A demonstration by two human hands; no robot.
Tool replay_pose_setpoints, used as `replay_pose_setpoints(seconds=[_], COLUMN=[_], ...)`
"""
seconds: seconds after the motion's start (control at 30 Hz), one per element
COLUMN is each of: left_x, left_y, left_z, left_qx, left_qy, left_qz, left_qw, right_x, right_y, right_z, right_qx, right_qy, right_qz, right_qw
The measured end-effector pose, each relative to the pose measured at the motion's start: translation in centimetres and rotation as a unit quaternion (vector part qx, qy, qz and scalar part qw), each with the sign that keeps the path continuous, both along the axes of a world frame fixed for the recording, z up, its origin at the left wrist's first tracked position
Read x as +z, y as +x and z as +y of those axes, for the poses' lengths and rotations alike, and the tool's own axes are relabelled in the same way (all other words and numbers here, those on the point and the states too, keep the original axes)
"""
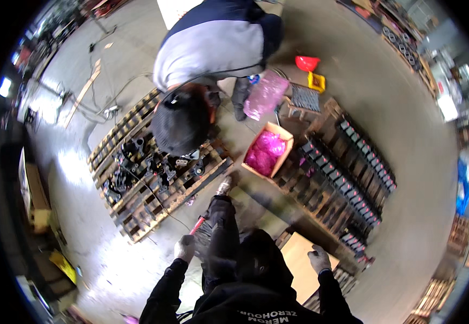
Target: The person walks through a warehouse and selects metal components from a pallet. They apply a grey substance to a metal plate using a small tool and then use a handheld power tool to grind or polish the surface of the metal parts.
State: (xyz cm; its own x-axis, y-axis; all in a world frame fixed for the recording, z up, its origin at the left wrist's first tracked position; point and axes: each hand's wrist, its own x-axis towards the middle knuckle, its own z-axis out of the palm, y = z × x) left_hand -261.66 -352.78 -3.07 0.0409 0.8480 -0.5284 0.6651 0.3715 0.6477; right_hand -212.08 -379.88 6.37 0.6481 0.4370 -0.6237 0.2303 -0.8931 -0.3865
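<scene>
My left hand (185,248), in a pale knit glove, is closed at the lower middle. From it sticks out a slim red tool or handle (197,224), whose far end I cannot make out. A thin dark cable runs near it from the pallet. My right hand (319,259), also gloved, is curled by the edge of a flat tan board or carton (302,264); whether something small is in its fingers is hidden. Ahead on the left, black metal parts (161,164) lie on a wooden pallet (188,193).
A co-worker (210,51) bends over that pallet. Right of it stand a carton (248,162) of pink plastic film and a second pallet (304,202) with rows of black parts (340,181). Beyond lie pink film (267,94), a red container (307,63) and a yellow bin (316,81). Cables (97,108) cross the left floor.
</scene>
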Motion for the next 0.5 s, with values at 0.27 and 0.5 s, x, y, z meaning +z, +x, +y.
replay_pose_setpoints(seconds=[0.27,0.5], left_x=[-0.8,0.9], left_y=[-2.3,9.5], left_z=[3.7,14.4], left_qx=[0.096,0.040], left_qy=[-0.100,-0.218], left_qz=[-0.055,-0.122], left_qw=[0.989,0.967], right_x=[0.8,0.0], right_y=[-5.9,-8.6], right_z=[5.1,4.5], right_qx=[-0.260,-0.384], right_qy=[0.091,0.100], right_qz=[0.028,0.043], right_qw=[0.961,0.917])
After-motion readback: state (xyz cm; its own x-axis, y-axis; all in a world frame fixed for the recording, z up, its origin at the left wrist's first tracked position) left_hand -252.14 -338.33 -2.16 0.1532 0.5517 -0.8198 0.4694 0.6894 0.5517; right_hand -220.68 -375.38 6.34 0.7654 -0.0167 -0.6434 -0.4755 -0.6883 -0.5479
